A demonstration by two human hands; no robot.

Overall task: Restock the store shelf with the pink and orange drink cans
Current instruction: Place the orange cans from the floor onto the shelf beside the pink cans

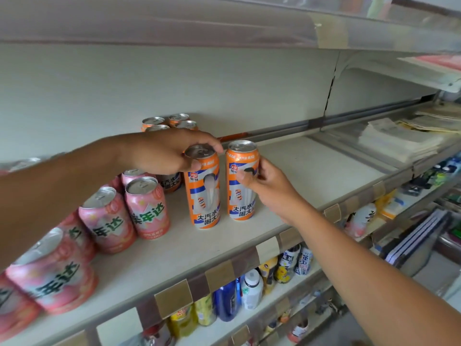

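Two tall orange cans stand upright side by side on the cream shelf (pixel 311 181). My left hand (pixel 164 153) grips the top rim of the left orange can (pixel 203 196) from above. My right hand (pixel 264 183) holds the right orange can (pixel 240 196) at its side, thumb across the label. Several more orange cans (pixel 166 122) stand at the back of the shelf, partly hidden by my left hand. Several pink cans (pixel 147 208) stand in rows to the left, under my left forearm.
The shelf's right half holds flat white paper packs (pixel 399 141) behind a clear divider (pixel 349 151). Below the price-tag rail (pixel 219 275) stand bottles and cans (pixel 249 288). An upper shelf (pixel 224 28) hangs overhead.
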